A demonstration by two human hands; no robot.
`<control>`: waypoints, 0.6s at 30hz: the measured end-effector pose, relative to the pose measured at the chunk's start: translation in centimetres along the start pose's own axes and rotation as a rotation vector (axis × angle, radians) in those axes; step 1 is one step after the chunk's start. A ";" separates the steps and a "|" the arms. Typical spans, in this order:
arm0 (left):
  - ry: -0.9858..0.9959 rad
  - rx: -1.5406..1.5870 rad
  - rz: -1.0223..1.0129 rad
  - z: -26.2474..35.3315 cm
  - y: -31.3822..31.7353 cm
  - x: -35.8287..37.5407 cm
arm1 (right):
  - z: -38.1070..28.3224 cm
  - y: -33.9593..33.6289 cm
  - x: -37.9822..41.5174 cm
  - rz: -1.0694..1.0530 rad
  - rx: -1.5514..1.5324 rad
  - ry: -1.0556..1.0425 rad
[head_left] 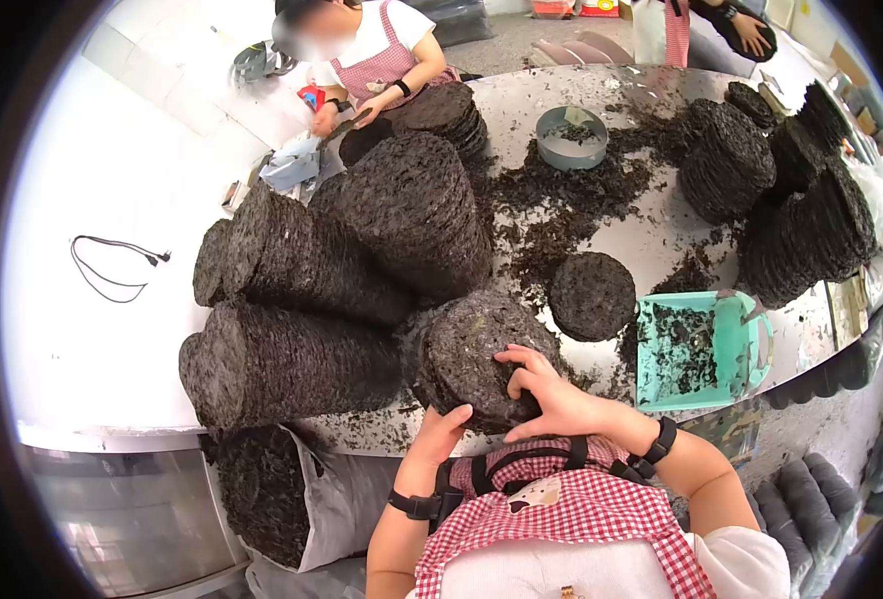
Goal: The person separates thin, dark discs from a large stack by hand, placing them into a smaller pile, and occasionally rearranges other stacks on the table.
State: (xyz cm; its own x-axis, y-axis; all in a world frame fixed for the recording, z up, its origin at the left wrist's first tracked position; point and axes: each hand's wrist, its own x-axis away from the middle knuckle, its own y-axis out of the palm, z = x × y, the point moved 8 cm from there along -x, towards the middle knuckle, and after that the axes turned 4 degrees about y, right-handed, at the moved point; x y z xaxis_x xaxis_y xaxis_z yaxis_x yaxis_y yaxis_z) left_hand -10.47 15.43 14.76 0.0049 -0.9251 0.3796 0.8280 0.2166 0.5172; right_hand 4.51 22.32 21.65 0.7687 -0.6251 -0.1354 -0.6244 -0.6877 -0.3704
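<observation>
In front of me is a stack of round, dark dried seaweed cakes, its top face tilted toward me. My left hand holds the near left edge, thumb up against the rim and the other fingers hidden below. Over the right side of the top cake, my right hand is bent, with fingertips pressed on the surface and the thumb by the near rim. A single flat seaweed cake lies on the table just beyond my right hand.
Tall seaweed stacks lean at the left, more at the far right. A turquoise basket with crumbs sits right; a round grey-green dish stands farther back. Another person works across the table. A black cable lies left.
</observation>
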 end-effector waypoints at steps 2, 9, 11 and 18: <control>0.004 -0.021 0.038 0.2 -0.7 -0.1 | 1.3 -1.2 -0.1 0.001 -0.290 0.026; -0.041 0.045 0.184 0.0 -3.5 1.6 | 13.4 -12.4 6.6 1.109 -0.781 0.443; -0.020 0.068 0.192 -0.5 -3.8 1.5 | 19.1 -12.1 8.8 1.154 -0.726 0.605; -0.004 0.069 0.217 -0.1 -3.0 1.2 | 22.7 -6.3 11.7 0.887 -0.144 0.659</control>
State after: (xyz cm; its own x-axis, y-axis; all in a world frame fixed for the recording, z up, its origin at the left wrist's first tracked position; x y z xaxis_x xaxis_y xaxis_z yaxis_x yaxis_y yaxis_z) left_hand -12.94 13.62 13.59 0.1765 -0.8535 0.4903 0.7676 0.4312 0.4742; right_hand 20.59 27.74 1.55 -0.1554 -0.9605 0.2310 -0.9590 0.0906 -0.2684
